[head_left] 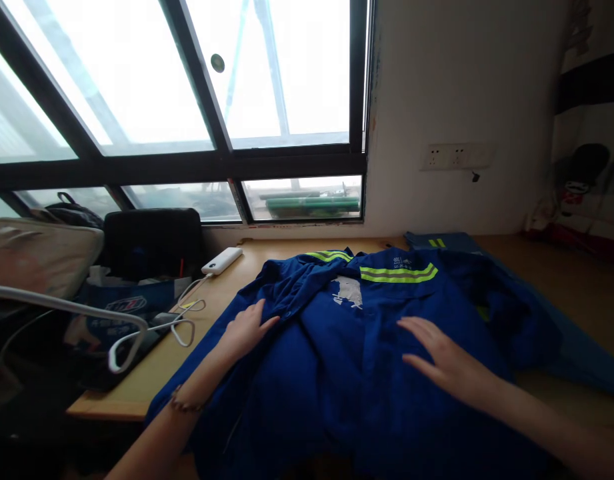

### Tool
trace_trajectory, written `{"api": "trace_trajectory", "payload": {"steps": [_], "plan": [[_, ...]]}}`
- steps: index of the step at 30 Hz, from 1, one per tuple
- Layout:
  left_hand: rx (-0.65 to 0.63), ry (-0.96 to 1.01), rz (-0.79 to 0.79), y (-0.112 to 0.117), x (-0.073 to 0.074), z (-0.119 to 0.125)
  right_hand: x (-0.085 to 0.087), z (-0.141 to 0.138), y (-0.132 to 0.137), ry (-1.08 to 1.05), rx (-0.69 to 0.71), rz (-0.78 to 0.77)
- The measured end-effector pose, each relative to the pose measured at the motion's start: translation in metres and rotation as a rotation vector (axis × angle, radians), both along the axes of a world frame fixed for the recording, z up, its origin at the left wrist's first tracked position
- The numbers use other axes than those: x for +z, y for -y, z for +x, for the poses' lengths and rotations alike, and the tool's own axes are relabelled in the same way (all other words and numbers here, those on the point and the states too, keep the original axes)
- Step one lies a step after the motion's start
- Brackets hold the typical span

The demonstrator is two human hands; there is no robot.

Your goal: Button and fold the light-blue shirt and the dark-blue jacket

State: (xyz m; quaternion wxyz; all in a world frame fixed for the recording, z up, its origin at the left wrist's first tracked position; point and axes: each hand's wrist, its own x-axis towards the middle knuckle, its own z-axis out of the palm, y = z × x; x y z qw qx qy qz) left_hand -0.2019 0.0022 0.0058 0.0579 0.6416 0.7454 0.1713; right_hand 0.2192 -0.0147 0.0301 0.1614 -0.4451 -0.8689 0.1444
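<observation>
A blue work jacket (pixel 347 360) with yellow-green reflective stripes and a white print lies spread over the wooden table (pixel 151 367). My left hand (pixel 247 327) rests flat on the jacket's left side near a folded edge, fingers stretched out. My right hand (pixel 447 363) lies flat on the middle-right of the jacket, fingers extended and slightly apart. Neither hand holds anything. A bracelet sits on my left wrist.
A white power bank (pixel 221 260) with a cable lies at the table's back left. A white clothes hanger (pixel 111 327) juts in from the left over bags (pixel 137 247). More blue folded fabric (pixel 437 241) lies behind the jacket. A window and a wall with sockets (pixel 449 157) stand behind.
</observation>
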Motion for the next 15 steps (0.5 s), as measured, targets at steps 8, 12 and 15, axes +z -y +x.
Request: {"api": "trace_trajectory", "payload": {"steps": [8, 12, 15], "plan": [[0.194, 0.124, -0.084, 0.117, -0.028, -0.056, -0.043, -0.010, 0.065, 0.105, 0.105, -0.246], [0.197, 0.103, -0.168, 0.129, -0.035, -0.068, -0.050, -0.017, 0.055, 0.146, 0.075, -0.174], [0.143, 0.054, -0.152, 0.130, -0.024, -0.058, -0.052, -0.022, 0.054, 0.172, 0.076, -0.113]]}}
